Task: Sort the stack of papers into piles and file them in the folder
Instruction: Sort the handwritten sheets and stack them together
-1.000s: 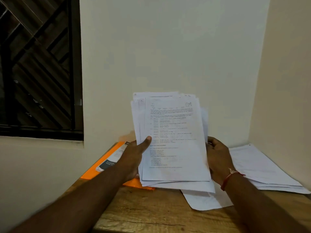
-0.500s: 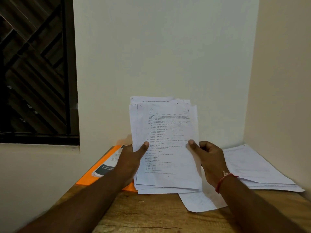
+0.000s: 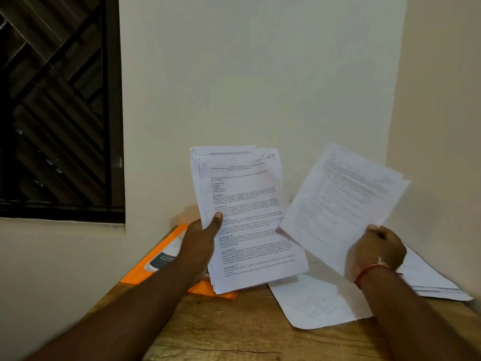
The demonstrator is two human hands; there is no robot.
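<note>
Sorting is under way, and by my reading it is early. The left hand [image 3: 200,238] grips a thick stack [image 3: 247,217] upright above the bench [image 3: 234,332], thumb across its front. The right hand [image 3: 377,248] pinches one sheet [image 3: 343,204] by its lower edge, held apart from the stack. A pile [image 3: 429,277] lies at the right and a lone page [image 3: 312,303] in the middle. The orange folder [image 3: 145,269] lies flat at the left; no filing shows yet.
</note>
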